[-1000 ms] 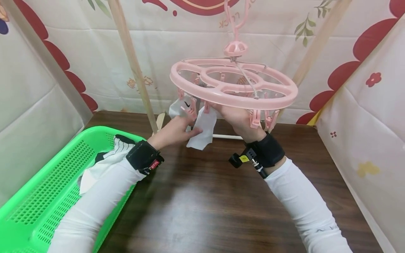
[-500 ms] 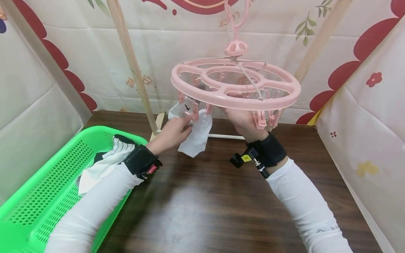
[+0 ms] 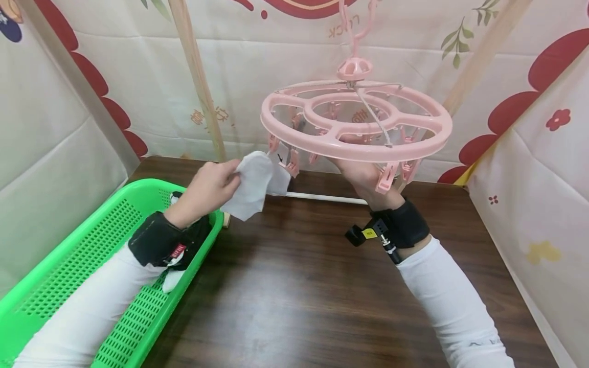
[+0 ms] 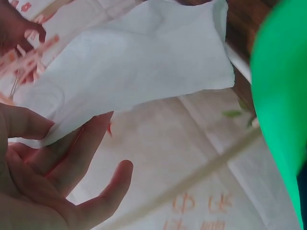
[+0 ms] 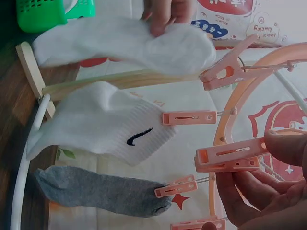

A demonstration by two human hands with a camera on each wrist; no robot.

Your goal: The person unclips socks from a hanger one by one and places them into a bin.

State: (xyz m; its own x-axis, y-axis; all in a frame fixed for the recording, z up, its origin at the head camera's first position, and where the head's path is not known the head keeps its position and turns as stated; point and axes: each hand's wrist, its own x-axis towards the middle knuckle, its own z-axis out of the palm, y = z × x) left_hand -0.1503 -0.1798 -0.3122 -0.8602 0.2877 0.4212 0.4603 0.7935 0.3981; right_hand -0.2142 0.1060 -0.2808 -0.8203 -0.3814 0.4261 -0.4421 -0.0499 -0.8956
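Observation:
My left hand (image 3: 198, 191) pinches a white sock (image 3: 250, 186) near one end, thumb against fingers in the left wrist view. Beside the left edge of a pink round clip hanger (image 3: 349, 152), the sock is held up. In the right wrist view its end reaches close to a tilted pink clip (image 5: 223, 74). My right hand (image 3: 361, 176) is under the hanger's front rim; there its thumb and fingers pinch a pink clothespin (image 5: 232, 155). A white sock with a black swoosh (image 5: 103, 124) and a grey sock (image 5: 103, 191) hang from neighbouring clips.
A green perforated basket (image 3: 115, 225) stands at the left, with dark and white clothing (image 3: 200, 237) partly behind my left wrist. A wooden post (image 3: 198, 71) and a white bar (image 3: 322, 197) are behind. Printed fabric walls enclose the brown table (image 3: 294, 286).
My left hand has drawn left, away from the hanging clips, with the white sock, and its forearm now covers more of the basket. The right hand stays under the hanger.

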